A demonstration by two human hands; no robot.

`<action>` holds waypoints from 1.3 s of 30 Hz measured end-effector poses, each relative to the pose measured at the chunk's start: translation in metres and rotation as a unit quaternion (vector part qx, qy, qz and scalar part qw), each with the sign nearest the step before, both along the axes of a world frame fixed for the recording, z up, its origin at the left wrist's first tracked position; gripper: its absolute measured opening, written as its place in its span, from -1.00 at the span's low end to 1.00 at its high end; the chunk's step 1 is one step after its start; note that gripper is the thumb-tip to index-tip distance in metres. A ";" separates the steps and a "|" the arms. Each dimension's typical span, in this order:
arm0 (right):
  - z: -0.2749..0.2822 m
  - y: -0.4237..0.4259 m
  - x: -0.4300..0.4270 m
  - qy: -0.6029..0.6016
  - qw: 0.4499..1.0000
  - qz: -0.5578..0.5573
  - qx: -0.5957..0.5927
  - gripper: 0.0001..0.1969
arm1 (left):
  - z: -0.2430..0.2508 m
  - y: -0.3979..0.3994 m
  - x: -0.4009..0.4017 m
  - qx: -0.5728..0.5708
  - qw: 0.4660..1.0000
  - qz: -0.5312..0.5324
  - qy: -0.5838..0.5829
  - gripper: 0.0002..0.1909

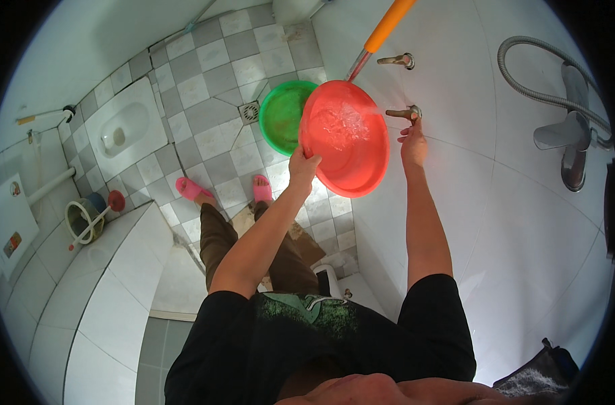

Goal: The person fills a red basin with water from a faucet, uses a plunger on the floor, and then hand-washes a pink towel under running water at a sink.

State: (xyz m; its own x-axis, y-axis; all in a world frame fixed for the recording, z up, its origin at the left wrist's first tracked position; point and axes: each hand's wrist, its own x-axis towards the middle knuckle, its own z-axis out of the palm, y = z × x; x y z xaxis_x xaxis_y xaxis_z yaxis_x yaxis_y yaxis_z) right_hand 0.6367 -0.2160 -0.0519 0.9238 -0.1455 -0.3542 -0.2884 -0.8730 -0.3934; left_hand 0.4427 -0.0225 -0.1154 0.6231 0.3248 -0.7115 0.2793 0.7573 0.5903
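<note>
My left hand (304, 169) grips the near left rim of a red plastic basin (353, 174). Water runs from a wall tap (401, 114) into the basin and splashes inside it. At the tap's handle, close to the tiled wall, is my right hand (413, 144), its fingers on the handle. A green plastic basin (282, 121) lies lower, partly hidden behind the red one.
A second wall tap (398, 60) and an orange-handled pole (388, 25) are beyond the basin. A shower mixer (570, 126) with a metal hose hangs at right. On the left are a squat toilet (127, 126), a bucket (87, 220) and a plunger (116, 200). A drain (249, 113) sits in the checkered floor.
</note>
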 end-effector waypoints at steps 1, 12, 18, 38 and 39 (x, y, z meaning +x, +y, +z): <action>-0.003 -0.002 -0.001 -0.016 0.999 0.030 0.017 -0.60 | 0.002 0.001 0.001 0.001 1.000 -0.006 0.008 -0.66; -0.048 -0.040 -0.158 0.152 0.819 -0.399 0.383 -0.37 | 0.000 0.014 -0.010 0.015 0.999 -0.048 0.014 -0.64; -0.048 -0.007 -0.214 0.222 0.623 -0.412 0.628 -0.49 | -0.001 0.010 -0.020 -0.016 0.997 -0.051 -0.058 -0.64; -0.101 0.082 -0.297 0.066 0.558 -0.559 0.609 -0.46 | -0.121 0.415 -0.439 0.481 0.800 -0.220 0.284 -0.71; -0.096 0.081 -0.304 0.094 0.525 -0.537 0.654 -0.41 | -0.114 0.449 -0.463 0.482 0.782 -0.222 0.327 -0.71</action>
State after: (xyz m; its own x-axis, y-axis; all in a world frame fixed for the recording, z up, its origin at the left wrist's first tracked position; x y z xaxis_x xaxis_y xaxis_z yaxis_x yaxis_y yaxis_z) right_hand 0.3327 -0.1351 -0.1479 0.4886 -0.0660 -0.8700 -0.4791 0.8131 -0.3307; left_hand -0.0207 0.4261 -0.2292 0.4324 0.7616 -0.4828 0.8694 -0.2101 0.4472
